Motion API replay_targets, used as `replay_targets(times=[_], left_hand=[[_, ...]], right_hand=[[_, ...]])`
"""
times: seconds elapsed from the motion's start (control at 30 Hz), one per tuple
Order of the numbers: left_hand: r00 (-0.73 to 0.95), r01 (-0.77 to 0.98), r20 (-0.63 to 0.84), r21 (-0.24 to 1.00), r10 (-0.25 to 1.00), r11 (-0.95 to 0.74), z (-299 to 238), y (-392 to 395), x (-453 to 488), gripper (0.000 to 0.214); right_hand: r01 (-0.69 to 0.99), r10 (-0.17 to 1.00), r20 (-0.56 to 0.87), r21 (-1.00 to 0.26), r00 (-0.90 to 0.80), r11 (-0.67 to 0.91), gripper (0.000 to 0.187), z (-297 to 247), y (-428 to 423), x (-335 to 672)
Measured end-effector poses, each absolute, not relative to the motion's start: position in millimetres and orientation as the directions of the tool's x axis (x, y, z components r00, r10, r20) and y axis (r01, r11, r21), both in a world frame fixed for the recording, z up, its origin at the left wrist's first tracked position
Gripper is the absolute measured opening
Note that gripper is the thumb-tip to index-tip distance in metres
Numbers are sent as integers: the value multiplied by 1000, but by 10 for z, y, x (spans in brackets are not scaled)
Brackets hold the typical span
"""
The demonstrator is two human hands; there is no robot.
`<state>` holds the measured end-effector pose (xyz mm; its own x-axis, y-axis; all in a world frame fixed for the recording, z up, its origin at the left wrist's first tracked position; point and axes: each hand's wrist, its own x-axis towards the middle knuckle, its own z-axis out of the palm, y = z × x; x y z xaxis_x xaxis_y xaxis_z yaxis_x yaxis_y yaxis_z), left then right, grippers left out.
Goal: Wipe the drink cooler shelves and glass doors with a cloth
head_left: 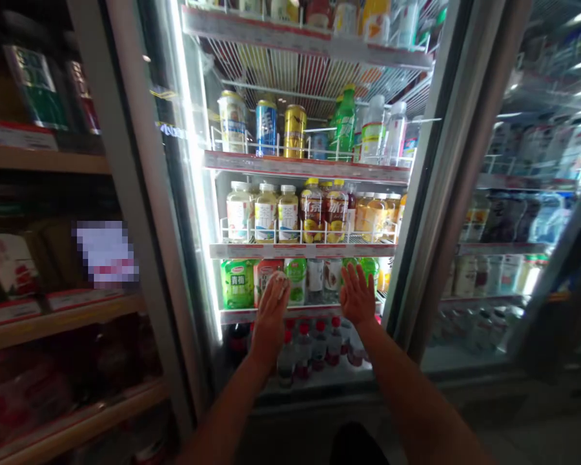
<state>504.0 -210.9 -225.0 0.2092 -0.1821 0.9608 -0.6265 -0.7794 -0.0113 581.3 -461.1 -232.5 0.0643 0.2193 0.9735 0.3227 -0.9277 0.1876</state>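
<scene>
I face an open drinks cooler. My left hand [270, 315] reaches to the second-lowest shelf [237, 316], fingers together against a red-labelled drink [264, 274]; whether it grips it I cannot see. My right hand [356, 296] is raised with fingers spread before the green and clear bottles [319, 279] on the same shelf, holding nothing. Below stand red-capped water bottles [314, 345].
Upper shelves hold cans [266, 127], a green bottle [343, 123] and yellow-capped tea bottles [288, 213]. The open glass door [469, 194] swings out on the right. Dim wooden shelves [53, 316] with boxed goods stand to the left.
</scene>
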Motion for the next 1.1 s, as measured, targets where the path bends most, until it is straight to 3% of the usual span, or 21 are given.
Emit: replay_targets(times=[0.3,0.53,0.77,0.97,1.1], left_hand=[[161,-649,978,6,-129,-761,-2043,-2150,5074,65],[229,-677,931,-57,-284,-734,-2411,-2207,5042,64],[153,-689,975,-12,-161,-725,-2032,-2281,5083,59],[187,-701,927,-106,-326,-705,-2169,-2304,5091,61],[141,-716,957,-78,-253,-694,-1929,-2341,5114,58]], right_hand=[[338,216,975,185,53,-923,70,-2320,-4611,5808],[326,218,975,191,46,-926,69,-2316,-4603,5801],[315,207,976,178,62,-932,59,-2327,-4602,5805],[325,209,976,180,56,-928,56,-2319,-4598,5801],[343,205,977,175,53,-923,62,-2311,-4592,5795]])
